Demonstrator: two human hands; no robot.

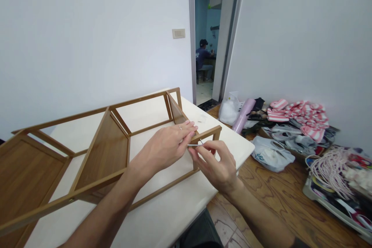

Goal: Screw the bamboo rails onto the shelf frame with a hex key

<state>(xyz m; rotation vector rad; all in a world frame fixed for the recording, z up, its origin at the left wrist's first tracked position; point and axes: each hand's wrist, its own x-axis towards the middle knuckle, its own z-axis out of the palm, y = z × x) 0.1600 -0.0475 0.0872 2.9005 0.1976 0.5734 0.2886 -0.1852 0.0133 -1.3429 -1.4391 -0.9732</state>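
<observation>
A brown wooden shelf unit (100, 149) lies on its side across a white table (162, 221), its shelf boards standing between the long side rails. My left hand (159, 147) is closed over the near rail close to the unit's right end, fingers on top and thumb on the near side. My right hand (216, 164) pinches a thin metal hex key (194, 145) at that rail. The key's long arm points left, towards my left thumb. My fingers partly hide the joint and whatever the key sits in.
On the wooden floor to the right lie plastic bags (272, 154), a purple roll (243, 116), pink-striped cloth (302, 114) and a tray (309, 192) with rope (333, 170) and scissors (359, 215). Beyond the doorway a person (203, 60) sits in another room.
</observation>
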